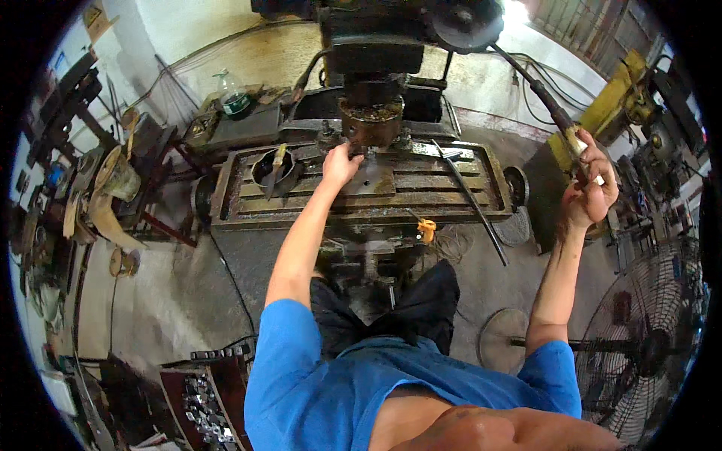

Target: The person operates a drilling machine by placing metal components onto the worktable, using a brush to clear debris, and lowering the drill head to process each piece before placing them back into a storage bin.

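Observation:
My right hand [590, 184] is wrapped round the grip end of a long dark lever [553, 109] that runs down from the machine head [376, 60]. My left hand [342, 167] reaches to the front of a round, rusty metal workpiece [372, 124], which stands on the slotted machine table [316, 203] under the head. The left fingers are curled in at its lower left edge, and what they hold there is hidden. Close by to the left is a dark pot [274, 177] with a brush [279, 158] in it. A clamp bolt [326, 135] stands beside the workpiece.
A long metal bar [474, 203] lies across the table's right side and sticks out past its front edge. An orange tool [426, 230] is at the front edge. A caged fan [647, 346] stands at right. Behind the table is a clear bottle [233, 98].

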A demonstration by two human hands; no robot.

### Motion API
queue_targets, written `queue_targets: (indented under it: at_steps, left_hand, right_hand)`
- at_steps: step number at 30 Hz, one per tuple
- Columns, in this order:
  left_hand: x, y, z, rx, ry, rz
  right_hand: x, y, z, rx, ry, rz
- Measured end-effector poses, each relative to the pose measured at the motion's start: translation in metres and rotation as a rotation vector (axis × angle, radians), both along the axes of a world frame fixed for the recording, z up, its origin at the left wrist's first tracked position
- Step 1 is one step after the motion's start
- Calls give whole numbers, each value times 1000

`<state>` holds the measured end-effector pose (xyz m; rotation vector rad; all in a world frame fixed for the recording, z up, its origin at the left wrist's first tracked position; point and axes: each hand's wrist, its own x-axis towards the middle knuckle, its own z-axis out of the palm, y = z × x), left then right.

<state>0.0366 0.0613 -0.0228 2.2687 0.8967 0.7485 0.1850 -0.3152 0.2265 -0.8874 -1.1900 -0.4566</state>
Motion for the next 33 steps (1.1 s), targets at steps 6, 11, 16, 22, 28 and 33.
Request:
queue_targets:
  at_steps: [6, 11, 16, 22, 28, 33]
  left_hand:
    - [-146, -25, 77, 471, -57, 314]
    - [-186, -13, 61, 534, 415, 271]
    - [-178, 12, 34, 387, 114, 213]
    - [-110, -37, 34, -251, -377, -16]
    - [-36, -50, 36, 80, -331, 88]
    - [-26, -55, 26, 57, -270, 104]
  right_hand:
    - [1, -12, -1, 35, 28, 17]
    - [-2, -8, 2, 29, 56, 38]
    - [-4, -7, 7, 16, 66, 58]
    - [-10, -5, 4, 51, 130, 82]
    - [-8, -4, 1, 59, 111, 78]
    - [-8, -7, -9, 58, 120, 56]
